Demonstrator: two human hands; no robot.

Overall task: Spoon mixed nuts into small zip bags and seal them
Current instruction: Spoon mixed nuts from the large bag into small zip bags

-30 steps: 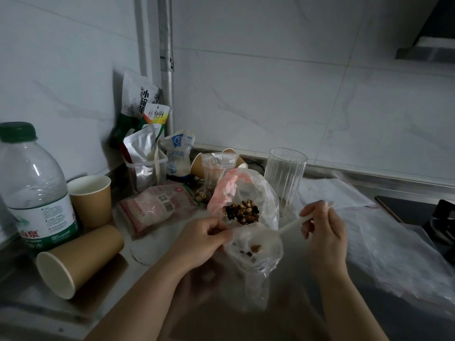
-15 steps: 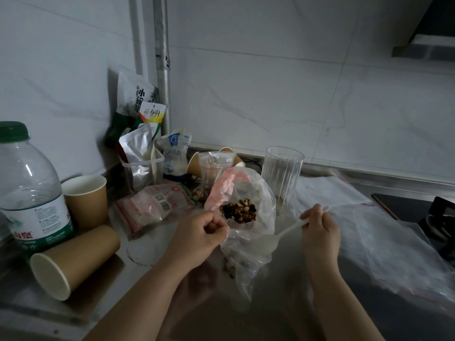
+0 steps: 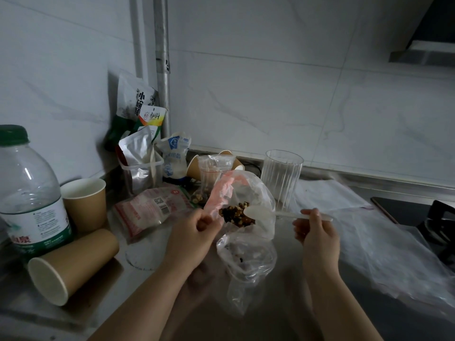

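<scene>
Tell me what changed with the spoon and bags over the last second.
The right hand lifted the white spoon out of the small zip bag and up to the mixed nuts in the big bag. Unchanged: the left hand pinches the bag edges; cups, bottle and glass stayed put.

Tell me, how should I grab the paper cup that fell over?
Probably around its middle, coming down from above. The tipped paper cup lies on its side on the counter, so its round wall faces up. Its open mouth points toward you, near the water bottle; squeeze gently.
</scene>
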